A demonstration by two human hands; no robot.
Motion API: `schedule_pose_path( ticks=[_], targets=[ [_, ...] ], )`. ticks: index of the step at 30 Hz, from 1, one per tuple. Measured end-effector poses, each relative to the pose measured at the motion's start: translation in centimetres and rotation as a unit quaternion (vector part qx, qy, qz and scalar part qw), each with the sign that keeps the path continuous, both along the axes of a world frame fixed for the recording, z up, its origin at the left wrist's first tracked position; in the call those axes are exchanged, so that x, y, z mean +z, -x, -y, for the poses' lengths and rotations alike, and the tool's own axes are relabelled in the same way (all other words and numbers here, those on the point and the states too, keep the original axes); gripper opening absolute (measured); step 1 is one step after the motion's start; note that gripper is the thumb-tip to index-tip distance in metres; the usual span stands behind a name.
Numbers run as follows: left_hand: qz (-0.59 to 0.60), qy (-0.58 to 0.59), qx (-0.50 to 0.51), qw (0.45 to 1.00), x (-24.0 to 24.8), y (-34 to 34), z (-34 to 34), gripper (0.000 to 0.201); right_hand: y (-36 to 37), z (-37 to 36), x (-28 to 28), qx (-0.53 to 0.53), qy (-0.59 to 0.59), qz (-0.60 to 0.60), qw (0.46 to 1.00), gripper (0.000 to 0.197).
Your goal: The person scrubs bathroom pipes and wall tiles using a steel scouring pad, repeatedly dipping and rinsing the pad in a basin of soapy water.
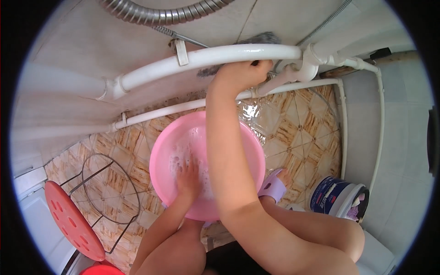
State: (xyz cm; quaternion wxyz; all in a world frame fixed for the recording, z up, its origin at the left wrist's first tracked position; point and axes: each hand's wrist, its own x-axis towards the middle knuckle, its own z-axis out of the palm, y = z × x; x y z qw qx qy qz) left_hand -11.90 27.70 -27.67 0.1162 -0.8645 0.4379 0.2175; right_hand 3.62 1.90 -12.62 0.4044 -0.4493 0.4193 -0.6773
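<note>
A pink basin (158, 151) with soapy, foamy water stands on the floor between my legs. Inside it, my left hand (188, 176) rests with its fingers spread in the suds and nothing visible in its grasp. My right arm crosses over the basin toward the wall. There my right hand (245, 75) is curled at a white pipe (215, 55), its fingertips partly hidden. A blurred, dark grey, wet-looking rag-like thing (262, 38) shows above and below the pipe by that hand, which seems to grip it.
A lower white pipe (169, 109) runs along the wall. Water glistens on the tiled floor (293, 123). At left is a folding stool with a red seat (73, 220); at right, a blue-and-white bucket (337, 201) holds cloth. A metal hose (165, 16) hangs above.
</note>
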Motion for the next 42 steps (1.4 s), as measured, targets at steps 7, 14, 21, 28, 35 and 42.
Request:
schedule_pose_path(
  ticks=[7,14,21,28,35,42],
  targets=[
    [-0.103,0.100,0.088,0.986,2.1,-1.6,1.5,0.058,6.9,-0.8,-4.3,0.249,0.015,-0.194,0.949,0.020],
    [-0.288,0.446,0.454,0.716,2.0,-4.1,4.1,0.034,14.1,-9.4,-7.5,0.347,0.059,-0.503,0.790,0.033],
    [-0.236,0.371,0.373,0.817,1.0,0.0,4.7,0.032,18.3,-9.2,-11.5,0.509,0.095,-0.698,0.495,0.037],
    [-0.159,0.262,0.175,0.936,4.6,-1.4,9.8,0.064,21.1,3.0,3.4,0.680,0.210,-0.593,0.377,0.018],
    [-0.209,0.194,-0.089,0.954,2.3,-3.7,8.1,0.065,26.0,6.7,4.0,0.659,-0.001,-0.538,0.526,0.019],
    [-0.515,0.332,0.260,0.746,16.6,-10.0,13.0,0.044,27.3,8.5,-0.5,0.556,-0.205,-0.320,0.739,0.017]
  ],
)
